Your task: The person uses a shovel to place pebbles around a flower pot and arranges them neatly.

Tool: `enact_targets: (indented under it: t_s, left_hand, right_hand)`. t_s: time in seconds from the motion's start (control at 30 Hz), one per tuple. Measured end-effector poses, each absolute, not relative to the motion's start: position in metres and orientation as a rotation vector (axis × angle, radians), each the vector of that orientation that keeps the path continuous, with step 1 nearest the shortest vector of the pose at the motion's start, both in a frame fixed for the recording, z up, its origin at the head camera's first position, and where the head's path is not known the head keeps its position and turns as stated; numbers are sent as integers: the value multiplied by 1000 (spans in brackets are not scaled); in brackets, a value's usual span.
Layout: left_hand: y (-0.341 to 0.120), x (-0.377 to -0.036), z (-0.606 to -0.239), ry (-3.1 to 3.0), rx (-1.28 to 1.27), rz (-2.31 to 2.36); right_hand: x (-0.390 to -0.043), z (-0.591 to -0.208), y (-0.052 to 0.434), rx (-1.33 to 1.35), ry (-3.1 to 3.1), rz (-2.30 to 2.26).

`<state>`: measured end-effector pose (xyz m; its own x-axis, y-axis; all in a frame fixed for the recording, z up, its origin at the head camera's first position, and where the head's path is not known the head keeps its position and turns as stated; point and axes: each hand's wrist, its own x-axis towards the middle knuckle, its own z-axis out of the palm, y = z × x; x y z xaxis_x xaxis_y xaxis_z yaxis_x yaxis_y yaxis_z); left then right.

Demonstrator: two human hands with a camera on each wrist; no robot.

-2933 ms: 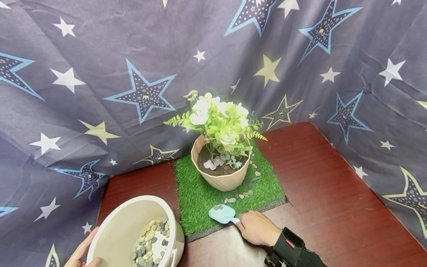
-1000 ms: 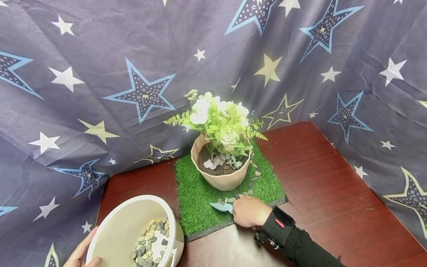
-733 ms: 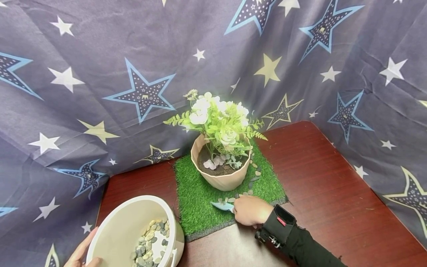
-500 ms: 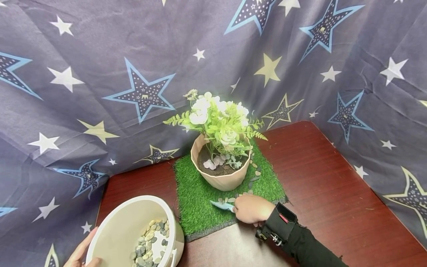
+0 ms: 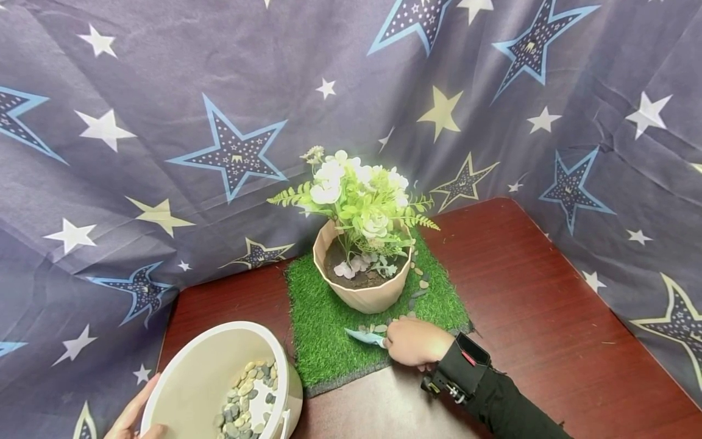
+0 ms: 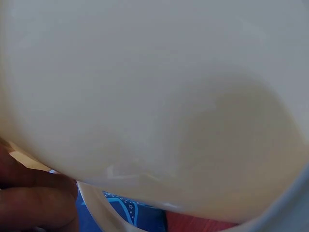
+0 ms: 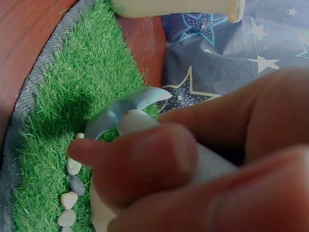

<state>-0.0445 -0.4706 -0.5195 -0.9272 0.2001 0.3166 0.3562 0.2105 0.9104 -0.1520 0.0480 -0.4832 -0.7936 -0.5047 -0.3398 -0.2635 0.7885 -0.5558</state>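
One stone row (image 5: 424, 285) skirts the pot (image 5: 364, 300) at right and front, left apparently pending; my right hand (image 5: 415, 341) grips the trowel (image 5: 364, 338), my left hand (image 5: 134, 416) the bucket (image 5: 294, 379) of stones (image 5: 244, 388).

The grass mat (image 5: 319, 358) offers passage between bucket (image 5: 189, 375) and flowerpot (image 5: 368, 300), the trowel (image 5: 366, 338) blocking its right.

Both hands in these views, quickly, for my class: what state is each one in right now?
Left hand: closed on the rim of the cream bucket.
Right hand: closed, holding the light-blue trowel.
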Motion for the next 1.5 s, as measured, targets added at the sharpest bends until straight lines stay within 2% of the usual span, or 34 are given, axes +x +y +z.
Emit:
enact_targets:
  t_s: [0.5,0.83,1.5]
  left_hand:
    - [-466,-43,-519,-2352,-472,-1732]
    - [-468,-44,-517,-2293,-576,-1882]
    - [-468,-42,-518,-2329,-526,-1814]
  right_hand:
    - [-146,-480,50,-509,2442,-700]
    - [-151,-485,51,-549,2420,-725]
    - [-152,-487,51,-613,2452,-741]
